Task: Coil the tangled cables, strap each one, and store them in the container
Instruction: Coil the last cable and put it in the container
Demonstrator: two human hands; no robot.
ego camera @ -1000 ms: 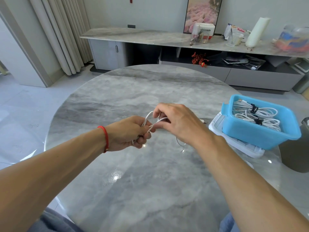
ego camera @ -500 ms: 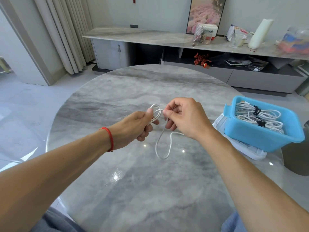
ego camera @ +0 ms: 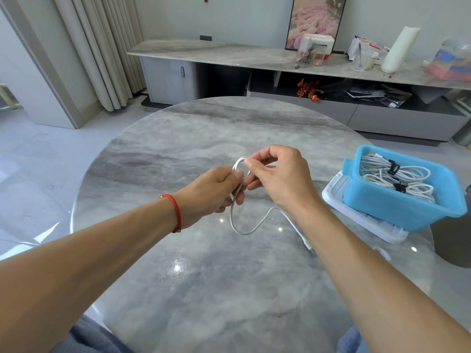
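A thin white cable [ego camera: 248, 231] hangs between my hands above the round marble table [ego camera: 178, 154]. My left hand [ego camera: 216, 191] grips a small coil of it between thumb and fingers. My right hand [ego camera: 277, 179] pinches the top of the loop with thumb and forefinger. The loose tail droops to the table, bends right and ends in a plug [ego camera: 309, 248] beside my right forearm. At the right, a blue container [ego camera: 397, 212] holds two coiled white cables bound with black straps [ego camera: 393, 169].
The blue container sits on a white lid [ego camera: 356, 217] near the table's right edge. A dark grey bin [ego camera: 453, 240] stands just beyond that edge. A long sideboard [ego camera: 229, 53] with clutter runs along the back wall. Curtains [ego camera: 102, 47] hang at the left.
My hands have risen slightly and drawn apart. A longer tail of cable has dropped out onto the table, its plug end now showing by my right forearm.
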